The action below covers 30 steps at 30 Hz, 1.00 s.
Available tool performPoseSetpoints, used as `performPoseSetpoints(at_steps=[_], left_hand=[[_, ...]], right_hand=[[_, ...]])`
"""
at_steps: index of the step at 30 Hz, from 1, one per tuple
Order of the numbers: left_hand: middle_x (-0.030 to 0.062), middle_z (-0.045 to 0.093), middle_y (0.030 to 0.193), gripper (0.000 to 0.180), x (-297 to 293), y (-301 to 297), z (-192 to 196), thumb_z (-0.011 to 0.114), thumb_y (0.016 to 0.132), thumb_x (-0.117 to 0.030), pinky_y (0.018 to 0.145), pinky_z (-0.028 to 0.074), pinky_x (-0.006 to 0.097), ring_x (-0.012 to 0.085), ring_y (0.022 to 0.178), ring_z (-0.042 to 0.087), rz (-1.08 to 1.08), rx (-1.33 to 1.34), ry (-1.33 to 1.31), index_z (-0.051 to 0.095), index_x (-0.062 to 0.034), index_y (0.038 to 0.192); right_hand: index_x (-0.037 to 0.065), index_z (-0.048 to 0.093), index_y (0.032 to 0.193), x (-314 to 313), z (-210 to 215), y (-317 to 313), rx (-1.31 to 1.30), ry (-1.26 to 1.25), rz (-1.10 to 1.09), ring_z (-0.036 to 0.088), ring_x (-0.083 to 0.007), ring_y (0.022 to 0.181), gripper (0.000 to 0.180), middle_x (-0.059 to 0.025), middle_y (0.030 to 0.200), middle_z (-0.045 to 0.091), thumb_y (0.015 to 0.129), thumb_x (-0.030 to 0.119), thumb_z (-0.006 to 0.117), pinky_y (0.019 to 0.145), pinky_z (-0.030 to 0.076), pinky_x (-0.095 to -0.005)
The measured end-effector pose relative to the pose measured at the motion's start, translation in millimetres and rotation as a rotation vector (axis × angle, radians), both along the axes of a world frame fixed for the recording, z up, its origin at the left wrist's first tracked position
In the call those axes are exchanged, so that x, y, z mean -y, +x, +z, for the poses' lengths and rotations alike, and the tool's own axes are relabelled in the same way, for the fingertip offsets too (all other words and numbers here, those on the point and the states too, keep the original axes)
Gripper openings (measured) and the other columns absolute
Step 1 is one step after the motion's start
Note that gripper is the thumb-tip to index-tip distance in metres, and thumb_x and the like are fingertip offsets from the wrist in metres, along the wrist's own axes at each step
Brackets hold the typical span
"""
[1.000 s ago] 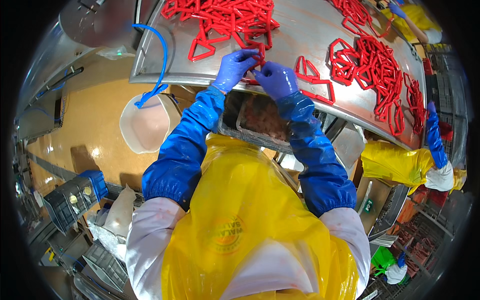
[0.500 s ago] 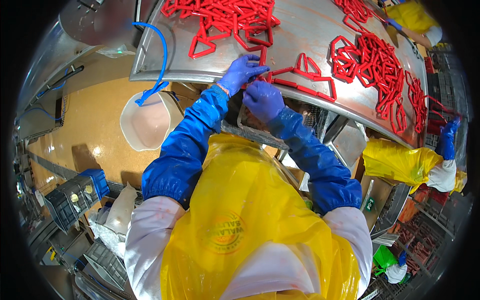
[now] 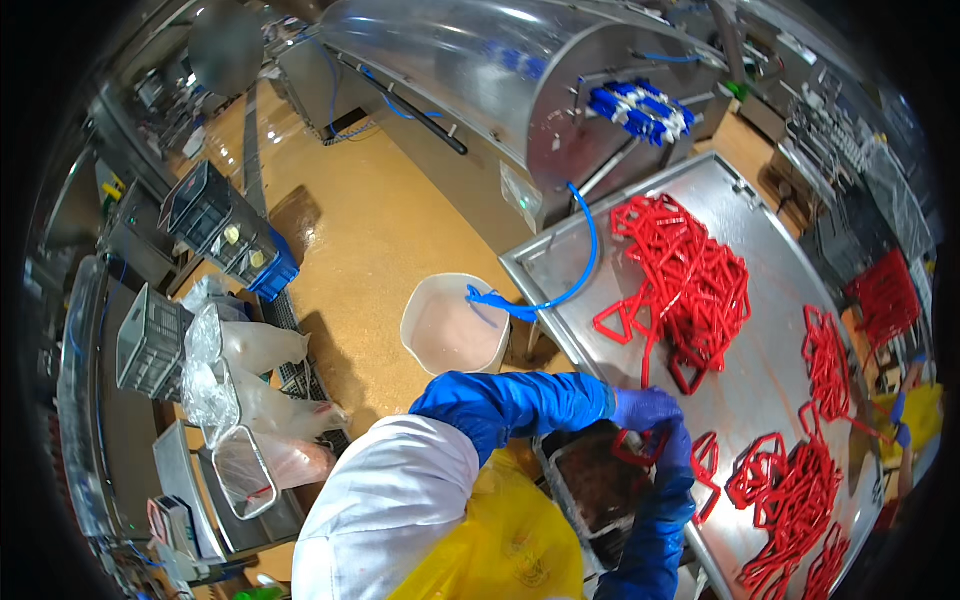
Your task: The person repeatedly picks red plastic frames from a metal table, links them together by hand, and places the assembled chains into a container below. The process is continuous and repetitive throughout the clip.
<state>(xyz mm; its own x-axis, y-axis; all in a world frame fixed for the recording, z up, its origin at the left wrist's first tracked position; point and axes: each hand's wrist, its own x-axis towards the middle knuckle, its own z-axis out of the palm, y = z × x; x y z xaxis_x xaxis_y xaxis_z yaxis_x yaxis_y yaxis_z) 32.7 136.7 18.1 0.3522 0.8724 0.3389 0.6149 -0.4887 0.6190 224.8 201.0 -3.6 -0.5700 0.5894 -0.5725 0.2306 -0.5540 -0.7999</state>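
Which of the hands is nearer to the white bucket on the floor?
Left. The left hand sits at the table edge, on the side toward the white bucket. The right hand is just past it, farther from the bucket.

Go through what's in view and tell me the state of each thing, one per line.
Left hand: gloved, gripping a red triangular hook.
Right hand: gloved, on the same hook.
Red hook pile: tangled, lying on the steel table.
White bucket: upright, uncovered.
Blue hose: hanging into the bucket.

The right hand point(image 3: 678, 452) hides part of a red triangle point(image 3: 640, 447). Whether its fingers close on it cannot be told. The tray point(image 3: 590, 490) contents are blurred, and the forearm covers its right edge.
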Motion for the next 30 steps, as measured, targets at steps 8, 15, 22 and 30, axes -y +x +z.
performPoseSetpoints(at_steps=[8,15,22,30], left_hand=[[0.0198,0.07,0.092,0.024,4.4,-7.9,-24.7,0.067,0.082,-0.026,0.078,0.053,0.048,0.0384,0.087,0.068,-0.103,-0.43,-0.057,0.07,-0.0035,0.09],[0.0208,0.069,0.083,0.03,5.9,-42.6,-27.9,0.064,0.08,-0.033,0.07,0.052,0.052,0.0411,0.078,0.066,-0.351,-0.32,0.142,0.072,-0.0046,0.084],[0.01,0.056,0.059,0.03,11.0,-77.5,-20.9,0.066,0.074,-0.034,0.063,0.047,0.053,0.0367,0.059,0.059,-0.552,-0.361,0.592,0.058,-0.0121,0.056],[0.0205,0.062,0.122,0.061,31.3,43.5,-60.2,0.067,0.09,-0.045,0.095,0.047,0.047,0.0379,0.114,0.059,-0.064,0.185,0.009,0.054,-0.0046,0.133]], right_hand=[[0.003,0.072,0.089,14.7,-6.9,-10.0,0.418,1.062,0.444,0.068,-0.0419,0.077,0.031,-0.0239,0.082,0.069,0.089,0.032,0.061,0.07,0.053,-0.0491],[0.01,0.075,0.085,19.7,20.2,-32.1,0.692,1.487,0.871,0.069,-0.0393,0.072,0.029,-0.017,0.075,0.07,0.086,0.035,0.061,0.066,0.055,-0.0504],[0.008,0.068,0.082,-44.4,8.6,4.5,0.755,1.349,0.762,0.065,-0.0315,0.077,0.024,-0.0156,0.083,0.067,0.09,0.028,0.058,0.068,0.052,-0.0434],[0.017,0.037,0.066,-16.7,1.7,-0.2,-0.41,0.075,-0.877,0.037,-0.013,0.049,0.029,0.0006,0.055,0.036,0.093,0.019,0.048,0.05,0.035,-0.0293]])
